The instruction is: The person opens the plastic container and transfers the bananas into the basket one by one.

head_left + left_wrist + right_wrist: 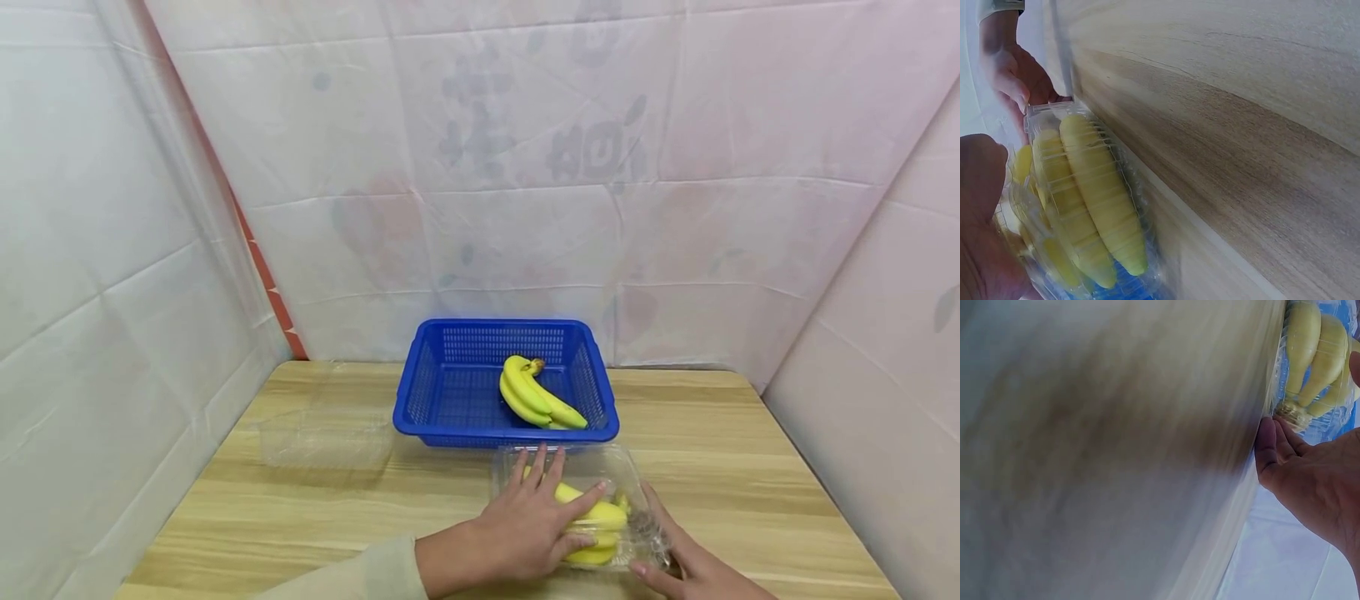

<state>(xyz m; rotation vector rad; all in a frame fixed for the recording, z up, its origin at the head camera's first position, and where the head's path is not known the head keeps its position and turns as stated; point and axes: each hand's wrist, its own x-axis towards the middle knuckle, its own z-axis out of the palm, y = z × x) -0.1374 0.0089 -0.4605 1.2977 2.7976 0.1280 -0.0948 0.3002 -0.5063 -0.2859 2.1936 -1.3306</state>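
A clear plastic box [626, 471] with a bunch of bananas [600, 512] inside lies at the table's near edge. My left hand [525, 525] rests across its top with spread fingers. At the box's right end, my right hand [693, 562] grips the edge, its thumb on the near corner and its fingers along the far side. From the left wrist view, ribbed plastic covers the bananas [1100, 194]. The right wrist view shows the stem end of the bunch beside my right fingertips. Part of the box is hidden under my left hand.
Directly behind the box stands a blue basket [450, 433] with another bunch of bananas [528, 396] in its right half. A second clear plastic container [326, 442] sits on the wooden table [712, 433] at the left. Pale sheets [517, 250] hang around the table.
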